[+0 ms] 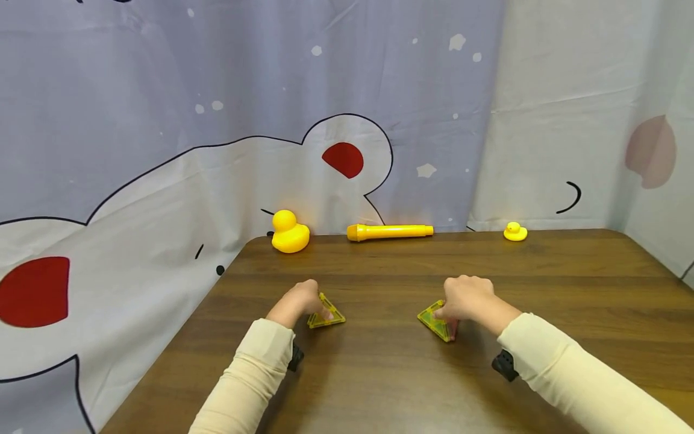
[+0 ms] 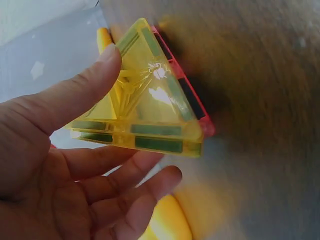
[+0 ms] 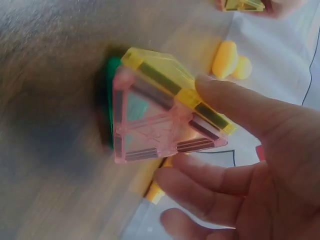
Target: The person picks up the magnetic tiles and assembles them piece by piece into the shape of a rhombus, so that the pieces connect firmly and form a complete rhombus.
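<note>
Toward the left of the table, my left hand (image 1: 302, 299) grips a small pyramid of see-through triangular magnetic tiles (image 2: 155, 107). Yellow tiles face its wrist camera, and a red tile (image 2: 192, 97) edges the far side. The thumb lies on a yellow face; the fingers reach underneath. To the right, my right hand (image 1: 467, 297) holds a second magnetic tile pyramid (image 1: 434, 323), thumb on its yellow tile (image 3: 162, 75). A pink tile (image 3: 142, 135) faces the right wrist view, with a green tile (image 3: 111, 102) at the side near the table. The two pyramids stand apart.
Along the back edge of the wooden table (image 1: 374, 386) are a large yellow duck (image 1: 291, 235), a yellow microphone-shaped stick (image 1: 390, 232) and a small yellow duck (image 1: 515, 231). A printed curtain (image 1: 244, 181) hangs right behind the table and along its sides.
</note>
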`<action>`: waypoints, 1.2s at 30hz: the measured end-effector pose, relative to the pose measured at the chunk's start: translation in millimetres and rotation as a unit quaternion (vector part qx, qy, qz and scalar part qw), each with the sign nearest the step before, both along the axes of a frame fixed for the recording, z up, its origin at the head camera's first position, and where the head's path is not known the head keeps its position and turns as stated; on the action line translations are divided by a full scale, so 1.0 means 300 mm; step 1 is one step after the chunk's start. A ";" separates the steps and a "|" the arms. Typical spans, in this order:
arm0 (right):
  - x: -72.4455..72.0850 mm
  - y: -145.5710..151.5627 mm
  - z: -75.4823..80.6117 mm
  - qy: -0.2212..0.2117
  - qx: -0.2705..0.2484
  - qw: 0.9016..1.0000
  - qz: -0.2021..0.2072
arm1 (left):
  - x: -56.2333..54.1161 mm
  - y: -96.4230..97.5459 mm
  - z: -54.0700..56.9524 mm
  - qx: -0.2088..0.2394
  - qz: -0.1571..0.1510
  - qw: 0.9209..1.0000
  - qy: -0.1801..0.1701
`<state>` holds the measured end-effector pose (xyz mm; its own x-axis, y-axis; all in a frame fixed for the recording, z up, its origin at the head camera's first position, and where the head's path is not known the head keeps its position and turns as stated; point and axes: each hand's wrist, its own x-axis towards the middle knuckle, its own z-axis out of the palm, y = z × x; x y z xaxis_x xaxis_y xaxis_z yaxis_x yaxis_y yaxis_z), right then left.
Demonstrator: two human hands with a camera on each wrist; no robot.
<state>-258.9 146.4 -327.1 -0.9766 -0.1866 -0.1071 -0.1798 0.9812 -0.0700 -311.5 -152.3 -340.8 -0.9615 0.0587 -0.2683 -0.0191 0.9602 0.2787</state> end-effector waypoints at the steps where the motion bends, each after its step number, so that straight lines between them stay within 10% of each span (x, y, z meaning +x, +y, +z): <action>1: 0.002 0.006 0.003 -0.006 0.000 1.000 0.000 | -0.001 0.003 -0.004 0.002 -0.001 1.000 0.001; 15: -0.008 0.026 -0.031 -0.033 -0.059 0.997 0.022 | 0.037 0.150 -0.025 0.053 -0.126 0.990 0.046; 36: -0.002 0.008 -0.065 -0.022 -0.074 0.995 0.060 | 0.075 0.310 -0.039 0.048 -0.203 0.976 0.064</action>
